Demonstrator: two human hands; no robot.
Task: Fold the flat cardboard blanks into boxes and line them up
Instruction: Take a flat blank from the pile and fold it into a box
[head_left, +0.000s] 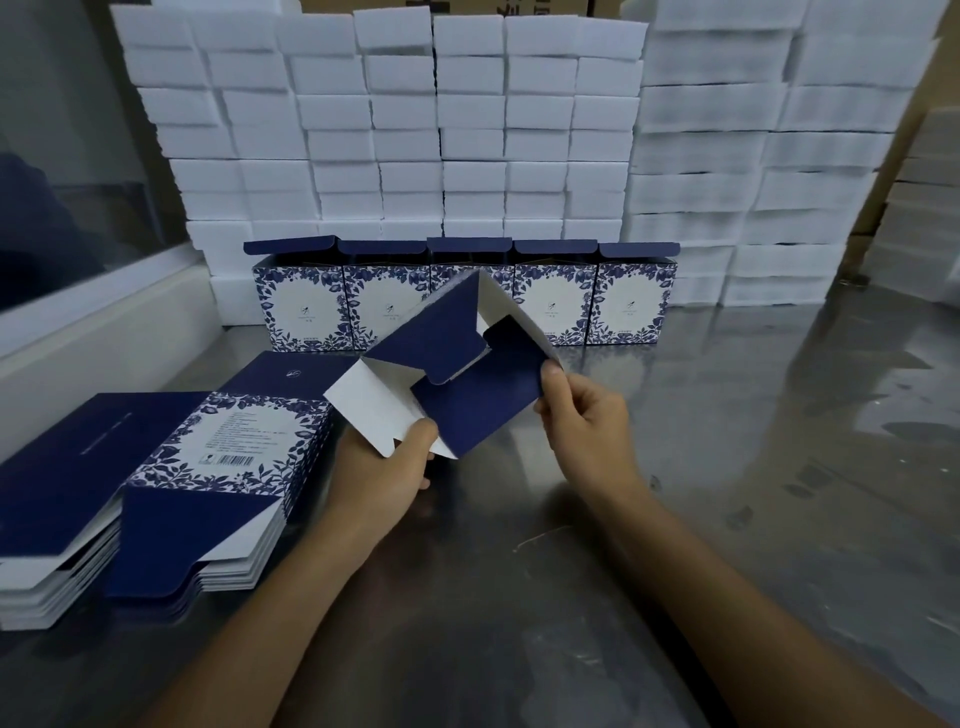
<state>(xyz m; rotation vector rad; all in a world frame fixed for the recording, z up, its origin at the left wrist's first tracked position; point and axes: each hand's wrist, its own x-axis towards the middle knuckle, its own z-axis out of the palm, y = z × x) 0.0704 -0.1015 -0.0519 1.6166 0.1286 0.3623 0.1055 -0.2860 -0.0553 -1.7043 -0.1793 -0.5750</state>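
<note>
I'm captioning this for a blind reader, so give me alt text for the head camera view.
Two hands, left hand and right hand, hold a half-folded blue box above a metal table. Five folded boxes stand in a row behind it, flat blanks are stacked at left, and white foam blocks are piled behind.

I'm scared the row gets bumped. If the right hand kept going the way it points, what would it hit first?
Probably the half-folded box that the right hand already pinches. Beyond it stands the row of finished boxes, though depth is hard to judge.

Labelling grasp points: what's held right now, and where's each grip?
One half-folded box. Left hand grips its lower corner; right hand pinches the right flap edge.
</note>
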